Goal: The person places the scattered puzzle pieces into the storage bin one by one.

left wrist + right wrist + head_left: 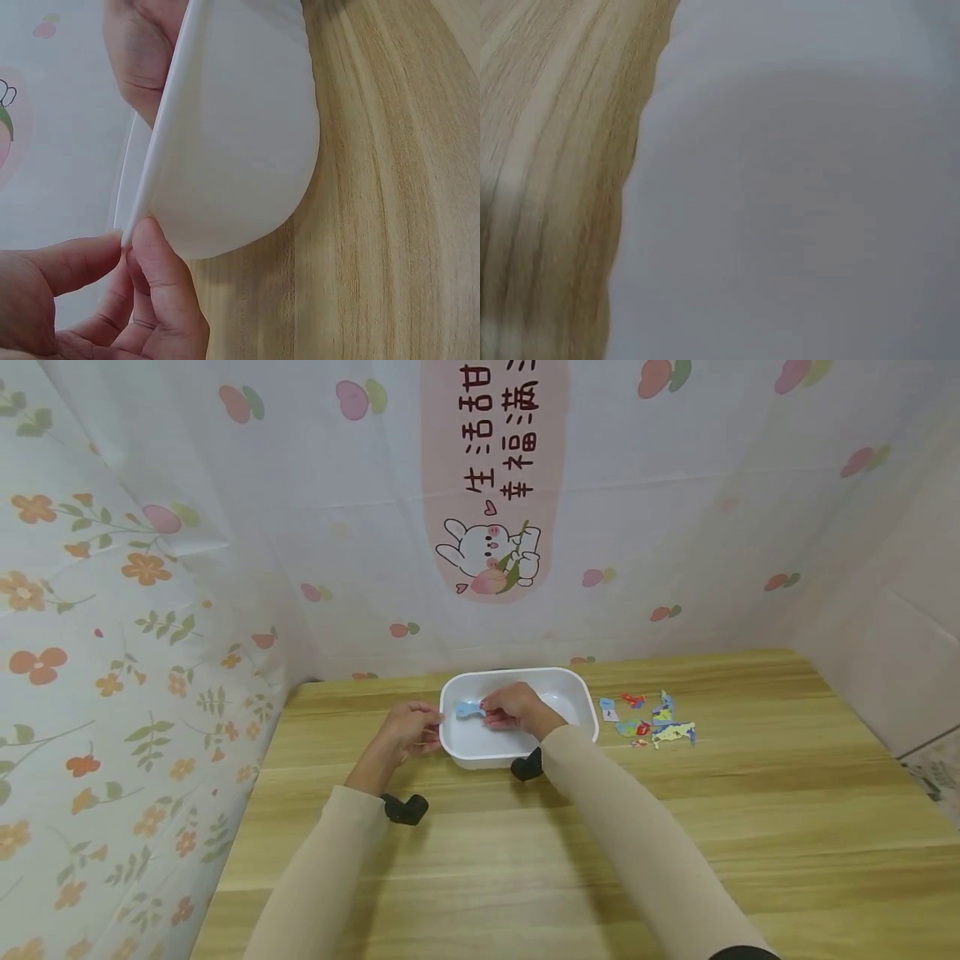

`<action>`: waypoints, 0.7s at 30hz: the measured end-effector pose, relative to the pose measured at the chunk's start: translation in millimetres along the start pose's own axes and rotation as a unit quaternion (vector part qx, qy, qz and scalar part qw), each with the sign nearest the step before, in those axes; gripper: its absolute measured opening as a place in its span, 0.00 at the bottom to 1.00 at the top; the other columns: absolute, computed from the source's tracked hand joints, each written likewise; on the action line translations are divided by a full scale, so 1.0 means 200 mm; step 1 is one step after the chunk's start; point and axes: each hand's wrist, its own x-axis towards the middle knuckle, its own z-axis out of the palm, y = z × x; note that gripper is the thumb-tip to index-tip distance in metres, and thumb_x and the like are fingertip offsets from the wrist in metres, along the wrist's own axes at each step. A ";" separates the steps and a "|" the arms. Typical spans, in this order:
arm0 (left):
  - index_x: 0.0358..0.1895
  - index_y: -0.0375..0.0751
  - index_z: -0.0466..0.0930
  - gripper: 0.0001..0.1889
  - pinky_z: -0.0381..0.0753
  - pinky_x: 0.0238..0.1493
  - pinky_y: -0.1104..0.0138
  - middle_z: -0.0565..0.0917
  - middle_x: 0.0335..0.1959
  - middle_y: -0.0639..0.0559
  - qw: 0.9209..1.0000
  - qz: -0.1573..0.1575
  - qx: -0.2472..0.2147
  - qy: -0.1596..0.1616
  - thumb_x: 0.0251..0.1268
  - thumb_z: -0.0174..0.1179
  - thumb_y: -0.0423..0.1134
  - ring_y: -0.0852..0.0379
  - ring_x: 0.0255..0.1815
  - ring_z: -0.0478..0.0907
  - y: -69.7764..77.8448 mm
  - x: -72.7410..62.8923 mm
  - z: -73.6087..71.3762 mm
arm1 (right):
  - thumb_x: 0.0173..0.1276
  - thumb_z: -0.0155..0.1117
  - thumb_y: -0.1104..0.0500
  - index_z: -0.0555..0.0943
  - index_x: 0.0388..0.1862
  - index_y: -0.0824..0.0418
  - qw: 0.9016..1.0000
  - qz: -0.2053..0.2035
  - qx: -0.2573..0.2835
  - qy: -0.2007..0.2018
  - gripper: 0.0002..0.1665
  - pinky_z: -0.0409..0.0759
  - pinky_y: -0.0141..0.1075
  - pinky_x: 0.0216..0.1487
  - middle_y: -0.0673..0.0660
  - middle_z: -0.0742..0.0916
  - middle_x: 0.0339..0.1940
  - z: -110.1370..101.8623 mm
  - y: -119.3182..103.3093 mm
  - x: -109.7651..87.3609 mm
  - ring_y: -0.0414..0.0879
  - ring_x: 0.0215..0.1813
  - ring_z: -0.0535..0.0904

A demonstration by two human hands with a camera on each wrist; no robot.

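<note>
A white plastic tub (517, 756) with rounded corners stands toward the back of the table. At its left end my left hand (411, 727) pinches the rim, thumb on one side and fingers on the other, which the left wrist view shows close up. My right hand (513, 706) reaches down into the tub and pinches a small flat light blue piece (470, 709) that points left from its fingertips. In the right wrist view the tub's outer wall (780, 187) fills most of the picture, so the right hand is hidden there.
Several small flat, colourful pieces of irregular outline (674, 732) lie on the wooden table (525, 877) to the right of the tub. Behind the table hangs a patterned cloth (337, 568), and another flowered cloth (112, 693) borders the left side. Black wrist mounts (406, 809) sit below the hands.
</note>
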 end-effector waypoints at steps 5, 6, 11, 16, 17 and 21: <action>0.53 0.33 0.76 0.12 0.83 0.28 0.70 0.79 0.34 0.42 1.000 -0.004 0.003 0.000 0.69 0.57 0.32 0.57 0.23 0.77 -0.01 0.01 0.00 | 0.68 0.62 0.67 0.81 0.48 0.70 1.000 0.002 0.004 0.007 0.12 0.84 0.30 0.26 0.56 0.83 0.24 0.01 0.02 0.01 0.41 0.21 0.82; 0.53 0.33 0.76 0.13 0.83 0.29 0.69 0.79 0.34 0.42 1.000 -0.006 0.004 0.000 0.69 0.57 0.32 0.57 0.24 0.77 -0.01 0.02 0.00 | 0.68 0.62 0.67 0.81 0.48 0.70 1.000 0.003 0.005 0.008 0.11 0.84 0.30 0.26 0.56 0.83 0.24 0.00 0.02 0.01 0.42 0.21 0.82; 0.55 0.33 0.75 0.15 0.84 0.34 0.67 0.79 0.33 0.44 1.000 -0.005 0.007 -0.003 0.69 0.57 0.33 0.57 0.25 0.77 -0.01 0.01 -0.01 | 0.67 0.62 0.68 0.81 0.46 0.70 1.000 0.008 -0.002 0.009 0.10 0.85 0.31 0.28 0.56 0.83 0.24 -0.01 0.00 0.00 0.42 0.22 0.82; 0.55 0.33 0.75 0.14 0.85 0.34 0.67 0.79 0.30 0.46 1.000 0.001 0.007 -0.009 0.68 0.58 0.33 0.57 0.24 0.77 0.00 0.01 -0.01 | 0.66 0.62 0.68 0.82 0.45 0.70 1.000 0.010 -0.010 0.014 0.10 0.85 0.31 0.29 0.57 0.84 0.25 -0.02 -0.01 0.00 0.42 0.22 0.82; 0.55 0.33 0.76 0.14 0.85 0.33 0.67 0.79 0.30 0.46 1.000 0.001 0.008 -0.010 0.68 0.58 0.33 0.57 0.24 0.77 0.00 0.01 -0.01 | 0.67 0.62 0.68 0.82 0.46 0.70 1.000 0.012 -0.010 0.013 0.10 0.85 0.31 0.29 0.57 0.84 0.25 -0.02 -0.01 0.01 0.42 0.22 0.82; 0.53 0.33 0.76 0.13 0.84 0.31 0.68 0.78 0.29 0.47 1.000 0.002 0.009 -0.010 0.69 0.58 0.33 0.58 0.23 0.77 -0.01 0.02 -0.01 | 0.67 0.63 0.68 0.82 0.46 0.70 1.000 0.015 -0.012 0.011 0.10 0.85 0.31 0.29 0.57 0.85 0.26 -0.01 -0.01 0.02 0.42 0.22 0.82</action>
